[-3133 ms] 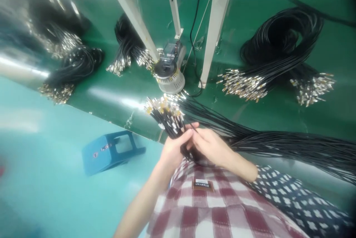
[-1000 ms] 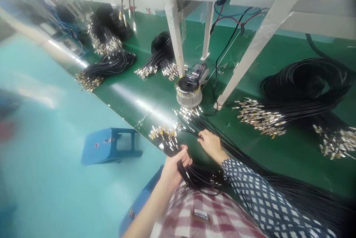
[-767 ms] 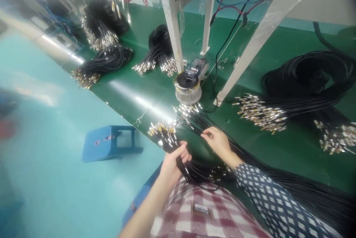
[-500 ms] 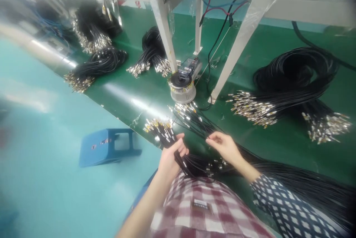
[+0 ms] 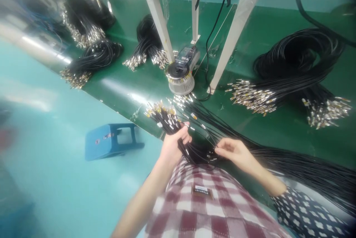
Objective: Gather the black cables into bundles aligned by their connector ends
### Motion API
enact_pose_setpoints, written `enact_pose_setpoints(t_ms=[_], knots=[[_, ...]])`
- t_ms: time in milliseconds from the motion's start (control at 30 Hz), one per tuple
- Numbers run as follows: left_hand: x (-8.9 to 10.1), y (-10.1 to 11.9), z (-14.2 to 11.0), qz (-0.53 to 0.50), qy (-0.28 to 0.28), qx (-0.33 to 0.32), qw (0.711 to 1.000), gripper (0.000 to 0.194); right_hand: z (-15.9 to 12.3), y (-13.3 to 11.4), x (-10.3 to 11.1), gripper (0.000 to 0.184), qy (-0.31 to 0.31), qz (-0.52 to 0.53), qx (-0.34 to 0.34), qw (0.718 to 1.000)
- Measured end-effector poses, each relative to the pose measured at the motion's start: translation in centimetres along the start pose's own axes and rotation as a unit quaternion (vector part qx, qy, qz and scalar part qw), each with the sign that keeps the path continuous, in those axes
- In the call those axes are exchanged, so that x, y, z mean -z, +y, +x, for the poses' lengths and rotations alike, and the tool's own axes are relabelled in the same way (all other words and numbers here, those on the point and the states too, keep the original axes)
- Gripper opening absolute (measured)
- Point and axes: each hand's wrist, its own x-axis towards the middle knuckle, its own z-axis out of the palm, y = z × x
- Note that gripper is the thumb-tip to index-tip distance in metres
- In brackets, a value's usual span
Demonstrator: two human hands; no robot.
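My left hand is wrapped round a bundle of black cables, whose silver and yellow metal ends fan out above the fist. To the right, my right hand pinches a thin black cable between thumb and fingertips; its metal-tipped end points up and left. Beyond both hands, a loose spread of long black cables runs along the green bench to the right edge, its tips lying by the round grey device. The lower part of the held bundle curls against the checked apron.
Coiled cable bundles lie at right, back middle and left on the green bench top. White shelf legs stand behind the device. A blue stool is on the floor at left.
My right hand has drawn back towards me and to the right from the loose cable tips, pulling a cable along. My left hand keeps hold of its bundle. The view has tilted down.
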Motion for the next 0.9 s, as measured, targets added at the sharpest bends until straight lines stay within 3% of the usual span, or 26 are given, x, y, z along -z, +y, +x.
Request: enact_pose_setpoints(t_ms=[500,733,900], knots=[[0.7,-0.1,0.7,0.016,0.018,-0.01,1.0,0.014,-0.8,-0.6,1.9,0.044,-0.084,0.052,-0.069,0.993],[0.4,0.5,0.4,0.051,-0.036,0.005,0.998,0.013,-0.4,-0.9,2.4,0.041,-0.144,0.05,-0.086,0.985],[0.4,0.4,0.4,0.078,-0.03,-0.004,0.996,0.015,-0.2,-0.7,2.7,0.037,-0.189,0.029,-0.072,0.979]])
